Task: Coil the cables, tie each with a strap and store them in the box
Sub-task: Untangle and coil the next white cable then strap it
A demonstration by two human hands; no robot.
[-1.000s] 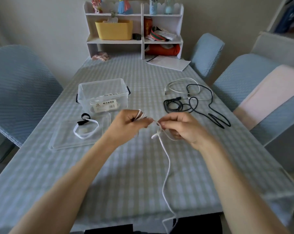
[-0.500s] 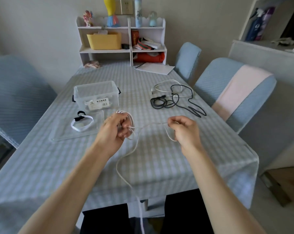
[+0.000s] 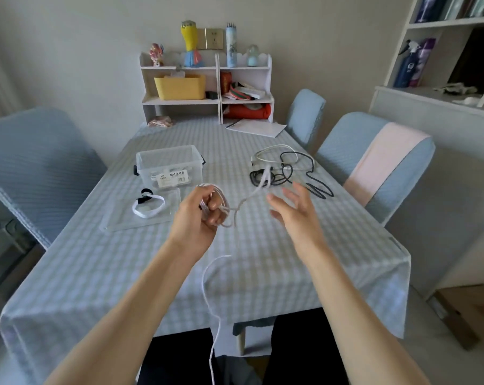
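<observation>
My left hand (image 3: 200, 216) grips a few loops of a white cable (image 3: 207, 284) above the table; its free length swings up toward the right and hangs down past the table's front edge. My right hand (image 3: 293, 211) is beside it with fingers spread, holding nothing. A clear plastic box (image 3: 170, 165) stands at the left centre, its lid (image 3: 140, 218) lying flat in front. On the lid rest a white strap (image 3: 149, 208) and a black strap (image 3: 145, 193). A black cable (image 3: 290, 176) and another white cable (image 3: 271, 152) lie tangled at the right.
A checked cloth covers the table (image 3: 263, 273). Blue-covered chairs stand at the left (image 3: 35, 168) and the right (image 3: 374, 162). A small white shelf unit (image 3: 207, 87) and a sheet of paper (image 3: 256, 127) sit at the far end.
My right hand has let go of the white cable and opened. The cable's free part now whips upward to the right. My left hand keeps the loops.
</observation>
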